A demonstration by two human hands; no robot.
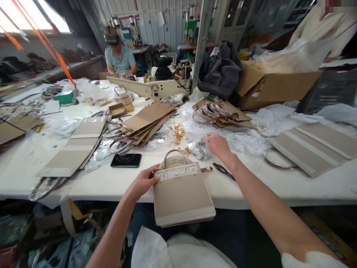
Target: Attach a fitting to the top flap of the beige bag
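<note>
A person seated at a white desk (pixel 106 183) works with bare hands on a flat beige bag piece (pixel 182 197), which lies at the desk's front, its lower end jutting out over the lap. The left hand (pixel 145 181) has a closed grip on its upper left corner, thumb on top, seemingly to steady it while the right arm reaches away. The right hand (pixel 219 144) hovers beside silvery bits in crinkled plastic (pixel 197 149), fingertips drawn together (whether they hold anything cannot be told). Small gold metal fittings (pixel 178 133) lie in a loose heap just beyond, probably left there for easy reach, and a dark hand tool (pixel 224 171) rests near the right forearm. The piece looks smooth and stiff, nearly square, with a pale strip along its top, a curved handle (pixel 174 151) and a buckled brown strap (pixel 206 169).
</note>
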